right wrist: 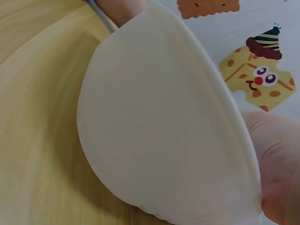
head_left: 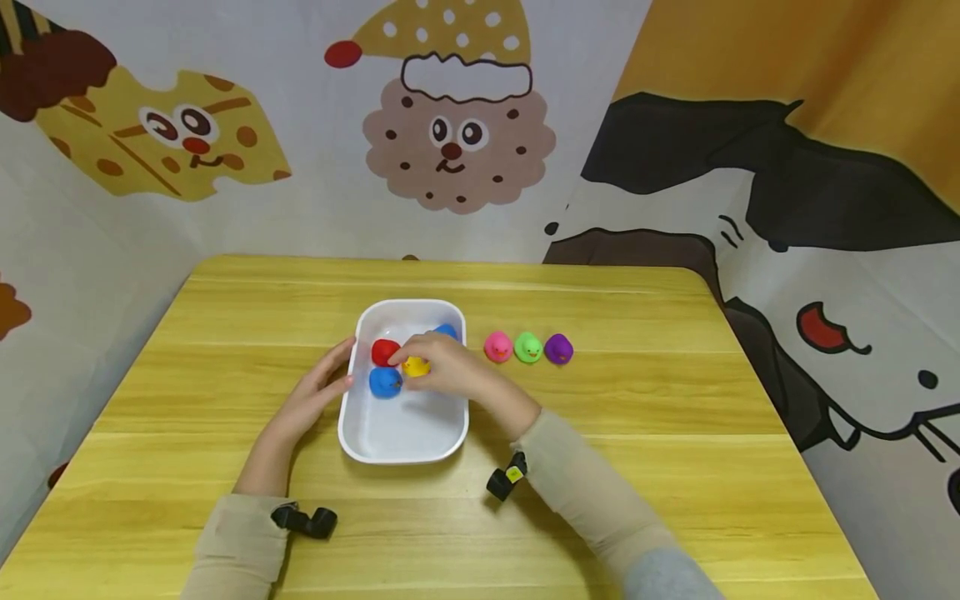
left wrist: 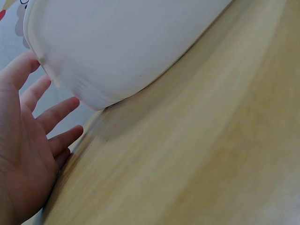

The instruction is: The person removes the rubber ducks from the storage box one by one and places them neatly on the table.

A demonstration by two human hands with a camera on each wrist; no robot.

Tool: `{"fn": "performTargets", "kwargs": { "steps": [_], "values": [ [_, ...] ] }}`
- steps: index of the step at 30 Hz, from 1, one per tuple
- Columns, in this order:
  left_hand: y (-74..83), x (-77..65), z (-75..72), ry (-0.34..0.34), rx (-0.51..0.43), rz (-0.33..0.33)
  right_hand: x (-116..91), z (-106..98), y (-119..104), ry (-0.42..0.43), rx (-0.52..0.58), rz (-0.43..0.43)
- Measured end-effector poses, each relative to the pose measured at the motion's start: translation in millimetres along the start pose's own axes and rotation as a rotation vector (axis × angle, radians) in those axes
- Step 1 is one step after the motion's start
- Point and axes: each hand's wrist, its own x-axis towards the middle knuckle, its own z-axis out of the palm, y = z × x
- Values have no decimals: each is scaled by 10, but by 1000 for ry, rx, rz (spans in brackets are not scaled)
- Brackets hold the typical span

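Observation:
A white tray point(head_left: 403, 433) stands on the table with small toy ducks in it. Inside are a red duck point(head_left: 385, 352), a blue duck point(head_left: 385, 382) and a second blue toy point(head_left: 447, 330), mostly hidden behind my right hand. My right hand point(head_left: 448, 367) reaches over the tray's right wall, thumb and forefinger on either side of a yellow duck point(head_left: 416, 367), which they pinch. My left hand point(head_left: 309, 402) touches the tray's left wall with its fingers fairly straight. In the left wrist view, those fingers spread beside the tray wall point(left wrist: 126, 51). The right wrist view shows only the tray's outside point(right wrist: 159, 117) and part of my hand.
Right of the tray, a pink duck point(head_left: 498, 347), a green duck point(head_left: 528, 347) and a purple duck point(head_left: 558, 349) form a row. The wooden table point(head_left: 637, 467) meets a printed cloth point(head_left: 300, 225) at its far edge.

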Motion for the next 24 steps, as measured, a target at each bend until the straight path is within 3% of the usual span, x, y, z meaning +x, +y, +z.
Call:
{"fn": "performTargets", "kwargs": {
  "steps": [11,24],
  "values": [
    [-29,2,-9,6,0,-1,160,57,-18,-96,-135,26],
    [-26,6,-3,1,5,7,262,119,-24,-162,-170,71]
  ]
}}
